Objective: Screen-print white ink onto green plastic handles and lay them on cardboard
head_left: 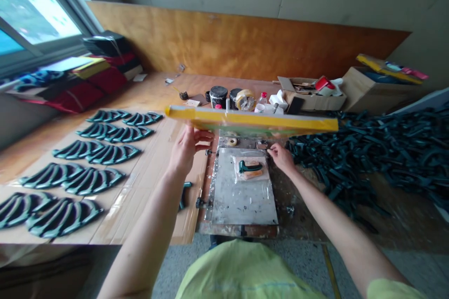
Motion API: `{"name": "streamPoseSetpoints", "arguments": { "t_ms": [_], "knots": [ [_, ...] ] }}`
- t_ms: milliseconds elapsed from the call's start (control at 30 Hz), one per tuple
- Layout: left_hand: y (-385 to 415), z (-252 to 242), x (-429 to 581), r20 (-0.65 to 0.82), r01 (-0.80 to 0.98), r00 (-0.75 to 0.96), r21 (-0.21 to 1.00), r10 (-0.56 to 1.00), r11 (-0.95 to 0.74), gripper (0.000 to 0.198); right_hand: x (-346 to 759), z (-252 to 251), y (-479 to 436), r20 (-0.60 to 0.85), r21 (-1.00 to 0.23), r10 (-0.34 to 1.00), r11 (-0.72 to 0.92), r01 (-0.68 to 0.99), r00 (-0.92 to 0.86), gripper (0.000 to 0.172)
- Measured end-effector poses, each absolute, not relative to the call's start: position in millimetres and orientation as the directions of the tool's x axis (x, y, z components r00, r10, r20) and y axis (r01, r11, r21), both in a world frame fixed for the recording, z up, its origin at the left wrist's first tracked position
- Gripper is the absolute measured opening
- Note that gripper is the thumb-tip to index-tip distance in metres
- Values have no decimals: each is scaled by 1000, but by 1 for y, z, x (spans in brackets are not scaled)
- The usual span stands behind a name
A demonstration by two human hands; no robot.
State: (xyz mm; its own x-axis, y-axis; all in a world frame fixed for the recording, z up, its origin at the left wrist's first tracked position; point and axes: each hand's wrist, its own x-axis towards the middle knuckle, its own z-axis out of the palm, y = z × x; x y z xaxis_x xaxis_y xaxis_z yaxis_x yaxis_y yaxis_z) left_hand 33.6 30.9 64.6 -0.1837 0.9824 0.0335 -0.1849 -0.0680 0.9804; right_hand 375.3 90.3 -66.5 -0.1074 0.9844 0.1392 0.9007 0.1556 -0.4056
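Observation:
A screen-printing frame (252, 118) with yellow edges is tilted up above the work spot, seen nearly edge-on. My left hand (187, 147) is right under its left part, touching or almost touching the lower edge, with the visible fingers stretched apart. Beyond the far right corner of a grey metal plate (245, 205), my right hand (281, 156) has its fingertips drawn together; anything between them is too small to make out. On the plate, a dark green curved plastic piece (250, 167) lies in a taped holder (252, 175) with tan pads.
Rows of dark green fan-shaped parts (66, 215) lie on cardboard (136, 201) at left. A large heap of green pieces (403, 159) fills the right. Behind the frame stand black tubs (219, 96), tape rolls (244, 99) and an open carton (315, 98). A loose green piece (184, 196) lies left of the plate.

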Motion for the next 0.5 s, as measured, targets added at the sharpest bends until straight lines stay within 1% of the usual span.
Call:
{"name": "streamPoseSetpoints", "arguments": {
  "t_ms": [67,100,133,167,200,233,267,300,367,433,467,500],
  "knots": [
    [37,66,38,29,-220,-240,972,970,-84,59,364,-86,72,140,-421,957,289,860,-253,31],
    [35,61,42,19,-242,-279,966,960,-90,59,357,-90,64,148,-407,932,363,838,-332,34],
    [29,52,47,-14,-266,-301,961,954,-70,59,349,-91,56,155,-387,910,413,824,-383,32],
    [19,40,54,-83,-291,-281,957,956,-2,60,340,-90,49,161,-369,901,434,822,-404,25],
    [6,25,63,-185,-309,-218,944,958,111,61,331,-86,40,171,-358,899,438,825,-403,17],
    [-9,9,73,-312,-312,-118,913,943,263,61,321,-81,30,193,-350,898,439,827,-395,11],
    [-24,-7,83,-461,-279,21,849,887,448,61,309,-76,19,226,-337,889,454,825,-397,10],
    [-40,-22,93,-550,-278,102,784,829,555,60,298,-72,7,265,-316,867,491,812,-422,11],
    [-66,-47,106,-633,-351,155,682,758,642,47,277,-71,-17,324,-246,752,652,717,-573,12],
    [-84,-66,99,-673,-422,91,642,734,641,32,274,-78,-31,331,-210,606,795,570,-724,15],
    [-90,-74,87,-694,-430,21,644,720,633,27,282,-83,-31,320,-221,583,812,540,-746,17],
    [-95,-81,70,-712,-412,-68,658,699,630,24,298,-89,-27,305,-251,621,784,568,-722,19]
  ]
}}
